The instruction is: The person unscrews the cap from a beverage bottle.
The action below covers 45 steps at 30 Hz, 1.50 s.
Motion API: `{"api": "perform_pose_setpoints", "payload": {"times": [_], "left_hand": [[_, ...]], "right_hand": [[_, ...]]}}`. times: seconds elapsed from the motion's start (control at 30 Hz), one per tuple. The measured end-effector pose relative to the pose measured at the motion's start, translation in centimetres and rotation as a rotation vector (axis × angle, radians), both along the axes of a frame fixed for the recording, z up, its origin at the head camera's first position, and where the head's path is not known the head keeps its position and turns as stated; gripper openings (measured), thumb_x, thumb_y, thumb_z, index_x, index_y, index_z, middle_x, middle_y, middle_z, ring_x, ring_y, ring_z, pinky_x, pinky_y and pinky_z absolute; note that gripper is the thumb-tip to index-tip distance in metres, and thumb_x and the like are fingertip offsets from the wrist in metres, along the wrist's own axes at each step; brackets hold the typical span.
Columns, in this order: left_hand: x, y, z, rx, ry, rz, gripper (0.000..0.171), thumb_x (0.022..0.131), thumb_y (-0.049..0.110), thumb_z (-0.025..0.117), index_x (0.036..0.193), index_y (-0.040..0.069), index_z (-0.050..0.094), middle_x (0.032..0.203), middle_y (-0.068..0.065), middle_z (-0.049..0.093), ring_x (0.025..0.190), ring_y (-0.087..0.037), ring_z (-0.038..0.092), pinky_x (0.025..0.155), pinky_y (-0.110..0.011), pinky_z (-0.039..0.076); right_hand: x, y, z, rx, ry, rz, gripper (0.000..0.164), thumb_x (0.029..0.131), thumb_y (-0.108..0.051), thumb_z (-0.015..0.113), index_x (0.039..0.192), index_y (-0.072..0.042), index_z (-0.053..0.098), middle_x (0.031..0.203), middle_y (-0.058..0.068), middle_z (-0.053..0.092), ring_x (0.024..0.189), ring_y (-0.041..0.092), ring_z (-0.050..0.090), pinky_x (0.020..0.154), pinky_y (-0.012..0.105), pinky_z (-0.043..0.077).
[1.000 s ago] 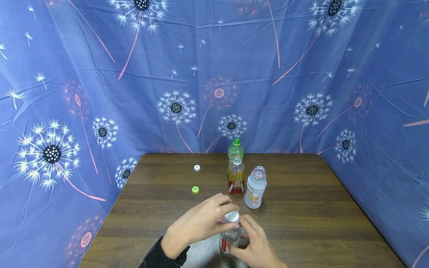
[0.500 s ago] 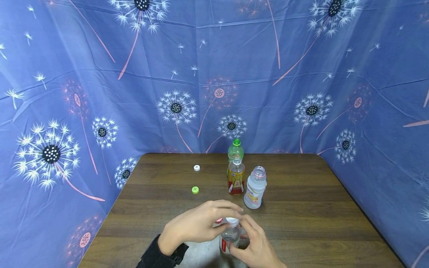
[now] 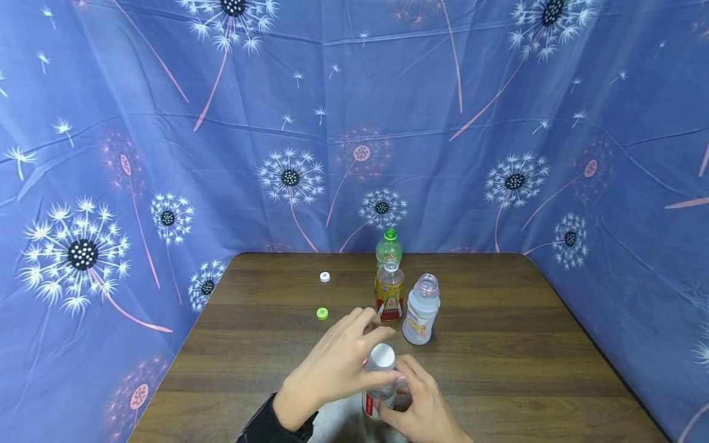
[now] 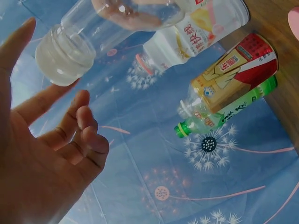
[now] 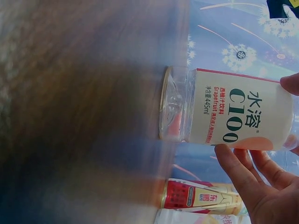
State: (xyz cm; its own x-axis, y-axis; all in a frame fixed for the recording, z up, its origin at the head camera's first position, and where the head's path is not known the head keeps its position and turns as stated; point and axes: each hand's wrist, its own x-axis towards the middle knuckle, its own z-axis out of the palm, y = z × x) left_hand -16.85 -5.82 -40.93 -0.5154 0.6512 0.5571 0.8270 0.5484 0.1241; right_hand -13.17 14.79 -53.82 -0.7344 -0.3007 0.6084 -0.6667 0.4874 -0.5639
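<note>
A clear drink bottle (image 5: 238,107) with a white grapefruit-drink label stands upright at the table's near side. My right hand (image 3: 423,403) grips its body between thumb and fingers. On top sits a whitish cap (image 4: 65,58), also seen from above as a pale cap (image 3: 383,355) in the head view. My left hand (image 3: 338,360) is around the cap with thumb and fingers spread apart. In the left wrist view, the index finger is close under the cap's edge, and whether it touches I cannot tell. The other fingers bend loosely and hold nothing.
Behind the hands stand uncapped bottles: a whitish one (image 3: 421,311), a yellow-and-red labelled one (image 3: 390,295) and a green one (image 3: 389,249). A white cap (image 3: 325,277) and a green cap (image 3: 322,313) lie on the wooden table (image 3: 266,295). Blue patterned cloth (image 3: 443,154) surrounds it.
My left hand first lifts and flattens over the cap, then draws back with fingers spread, leaving the cap's top in sight. My right hand keeps its grip and the bottle stays put.
</note>
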Motion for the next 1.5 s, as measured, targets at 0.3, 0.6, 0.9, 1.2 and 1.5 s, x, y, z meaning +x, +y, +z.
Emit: {"api": "perform_pose_setpoints", "payload": {"times": [0.3, 0.6, 0.9, 1.2, 1.5], "left_hand": [[0.1, 0.2, -0.2, 0.019, -0.070, -0.001, 0.042, 0.086, 0.057, 0.080, 0.095, 0.016, 0.073, 0.093, 0.009, 0.060, 0.075, 0.001, 0.049, 0.065, -0.010, 0.041], [0.1, -0.6, 0.5, 0.041, -0.311, -0.134, 0.031, 0.090, 0.037, 0.083, 0.108, 0.013, 0.076, 0.100, 0.007, 0.062, 0.083, 0.000, 0.059, 0.072, -0.004, 0.045], [0.0, -1.3, 0.9, -0.021, -0.274, -0.206, 0.031, 0.092, 0.023, 0.083, 0.121, 0.013, 0.076, 0.119, 0.004, 0.070, 0.114, -0.009, 0.061, 0.095, -0.014, 0.051], [0.2, -1.6, 0.7, -0.051, -0.258, -0.224, 0.037, 0.095, 0.022, 0.080, 0.130, 0.016, 0.072, 0.130, 0.007, 0.068, 0.126, -0.010, 0.058, 0.105, -0.024, 0.050], [0.5, -0.2, -0.2, -0.003, -0.112, 0.060, 0.049, 0.089, 0.062, 0.076, 0.113, 0.019, 0.075, 0.104, 0.010, 0.064, 0.086, -0.003, 0.057, 0.069, -0.018, 0.050]], "right_hand": [[0.1, -0.2, 0.1, -0.033, -0.018, 0.011, 0.063, 0.072, -0.008, 0.089, 0.128, -0.023, 0.065, 0.119, -0.005, 0.063, 0.100, 0.008, 0.068, 0.064, 0.026, 0.062], [0.1, -0.2, 0.2, -0.023, -0.038, -0.008, 0.067, 0.071, -0.008, 0.089, 0.130, -0.027, 0.063, 0.119, -0.011, 0.061, 0.098, 0.005, 0.066, 0.062, 0.027, 0.062], [0.3, -0.2, 0.2, -0.047, -0.085, 0.004, 0.075, 0.071, -0.006, 0.088, 0.138, -0.029, 0.062, 0.122, -0.012, 0.061, 0.103, 0.007, 0.067, 0.066, 0.027, 0.062], [0.2, -0.2, 0.2, -0.057, -0.058, 0.016, 0.067, 0.072, -0.005, 0.087, 0.131, -0.027, 0.065, 0.121, -0.008, 0.062, 0.103, 0.008, 0.066, 0.062, 0.029, 0.062], [0.6, -0.4, 0.2, -0.083, -0.092, 0.010, 0.059, 0.075, -0.008, 0.089, 0.126, -0.029, 0.068, 0.121, -0.009, 0.062, 0.104, 0.008, 0.068, 0.065, 0.029, 0.063]]}}
